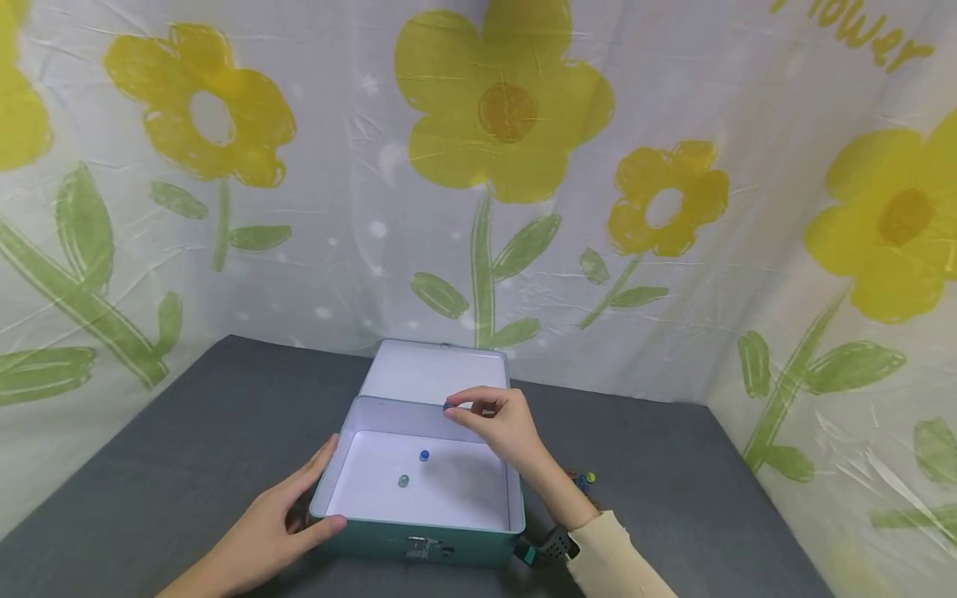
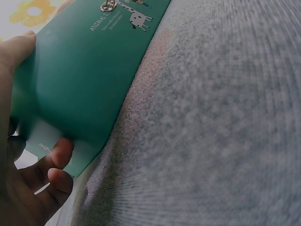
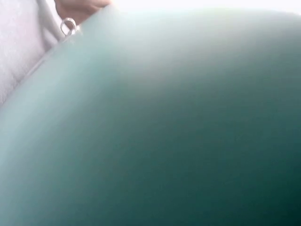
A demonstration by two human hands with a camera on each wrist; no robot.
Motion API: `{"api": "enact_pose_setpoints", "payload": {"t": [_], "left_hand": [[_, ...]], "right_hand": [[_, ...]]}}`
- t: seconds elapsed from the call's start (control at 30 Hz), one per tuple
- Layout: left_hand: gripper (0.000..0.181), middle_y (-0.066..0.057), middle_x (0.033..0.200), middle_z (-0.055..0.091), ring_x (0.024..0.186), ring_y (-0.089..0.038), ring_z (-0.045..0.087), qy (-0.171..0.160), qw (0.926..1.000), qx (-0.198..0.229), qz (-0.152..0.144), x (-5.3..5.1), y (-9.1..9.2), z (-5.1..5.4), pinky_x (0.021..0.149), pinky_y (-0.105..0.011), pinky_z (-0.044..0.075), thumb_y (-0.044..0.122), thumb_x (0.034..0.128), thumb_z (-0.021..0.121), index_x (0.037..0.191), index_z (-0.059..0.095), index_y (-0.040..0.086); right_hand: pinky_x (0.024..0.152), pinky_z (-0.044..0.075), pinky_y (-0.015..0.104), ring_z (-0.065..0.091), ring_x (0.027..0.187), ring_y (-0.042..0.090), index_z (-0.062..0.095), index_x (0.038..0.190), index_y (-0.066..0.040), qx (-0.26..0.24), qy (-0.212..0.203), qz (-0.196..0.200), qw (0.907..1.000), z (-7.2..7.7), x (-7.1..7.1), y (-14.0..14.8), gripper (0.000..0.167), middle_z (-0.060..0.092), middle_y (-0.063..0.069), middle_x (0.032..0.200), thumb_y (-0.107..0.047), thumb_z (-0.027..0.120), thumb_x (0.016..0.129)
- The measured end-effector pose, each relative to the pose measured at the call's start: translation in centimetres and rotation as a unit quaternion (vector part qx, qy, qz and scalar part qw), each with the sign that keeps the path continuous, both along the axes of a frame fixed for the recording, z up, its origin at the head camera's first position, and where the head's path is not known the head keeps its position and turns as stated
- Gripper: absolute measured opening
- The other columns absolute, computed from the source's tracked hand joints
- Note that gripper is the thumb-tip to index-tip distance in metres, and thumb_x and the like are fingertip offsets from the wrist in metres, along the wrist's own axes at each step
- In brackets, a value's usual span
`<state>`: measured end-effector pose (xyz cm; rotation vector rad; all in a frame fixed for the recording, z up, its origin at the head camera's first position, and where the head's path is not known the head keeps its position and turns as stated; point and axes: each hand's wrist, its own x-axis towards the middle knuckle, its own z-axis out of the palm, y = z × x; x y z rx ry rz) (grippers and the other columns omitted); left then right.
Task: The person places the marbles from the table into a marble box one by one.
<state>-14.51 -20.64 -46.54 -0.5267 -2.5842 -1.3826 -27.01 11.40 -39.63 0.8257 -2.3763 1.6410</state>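
Observation:
A green metal box (image 1: 441,544) stands with its lid (image 1: 434,371) folded back; its green side (image 2: 80,80) fills much of the left wrist view. My left hand (image 1: 272,515) holds the box's left side, thumb at the front rim. Above the back right part of the box, my right hand (image 1: 501,423) pinches a small dark blue piece (image 1: 448,406) between thumb and fingertips. On the white inside floor lie a blue piece (image 1: 424,455) and a pale green piece (image 1: 404,481), apart. The right wrist view shows mostly a blurred green surface (image 3: 164,132).
Several small coloured pieces (image 1: 583,482) lie on the dark table (image 1: 658,465) right of the box, partly hidden by my right forearm. A black band (image 1: 555,544) is at my right wrist. A flower-printed cloth (image 1: 336,249) hangs behind the table.

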Motion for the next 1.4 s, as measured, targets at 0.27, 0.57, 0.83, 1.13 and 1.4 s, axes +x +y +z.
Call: {"api": "enact_pose_setpoints", "payload": {"t": [0.27,0.57,0.83,1.13,1.4], "left_hand": [[0.094,-0.018,0.17,0.034,0.063,0.0,0.037,-0.003,1.0,-0.004,0.007,0.1,-0.1,0.1,0.055,-0.023,0.04,0.028,0.0946,0.083,0.17,0.027,0.025],[0.094,-0.018,0.17,0.034,0.062,0.001,0.035,0.008,1.0,-0.004,-0.004,0.1,-0.1,0.1,0.054,-0.024,0.04,0.026,0.0952,0.082,0.171,0.026,0.026],[0.094,-0.02,0.17,0.032,0.062,0.0,0.036,-0.002,1.0,-0.002,0.002,0.0,0.1,0.1,0.054,-0.024,0.04,0.026,0.0947,0.082,0.171,0.026,0.024],[0.094,-0.021,0.17,0.031,0.061,-0.001,0.035,-0.016,0.9999,0.001,0.005,0.2,0.2,0.2,0.054,-0.024,0.04,0.028,0.0949,0.082,0.17,0.026,0.026],[0.095,-0.02,0.171,0.03,0.076,0.001,0.044,-0.011,0.9999,-0.008,0.007,0.2,0.4,0.2,0.056,-0.023,0.041,0.031,0.0945,0.083,0.171,0.025,0.026]], "right_hand": [[0.051,0.032,0.022,0.045,0.059,0.007,0.086,0.103,-0.012,0.016,-0.005,0.018,0.9997,-0.1,0.2,-0.5,0.012,0.079,0.007,0.091,-0.015,0.085,0.092],[0.055,0.036,0.02,0.048,0.062,0.004,0.086,0.102,-0.011,0.049,0.025,0.042,0.9976,-0.2,1.1,-1.4,0.011,0.079,0.003,0.091,-0.015,0.086,0.091],[0.053,0.036,0.019,0.047,0.06,0.002,0.086,0.1,-0.011,0.088,0.03,0.018,0.9955,-0.2,1.0,-1.7,0.01,0.08,0.0,0.092,-0.012,0.086,0.09],[0.053,0.036,0.02,0.047,0.061,0.004,0.086,0.104,-0.011,0.109,0.034,0.01,0.9934,-0.4,0.7,-1.5,0.014,0.079,0.001,0.092,-0.015,0.086,0.09],[0.06,0.037,0.022,0.048,0.067,0.006,0.085,0.108,-0.011,0.1,0.048,-0.011,0.9938,0.0,0.9,-0.8,0.019,0.078,0.004,0.095,-0.019,0.087,0.091]]}}
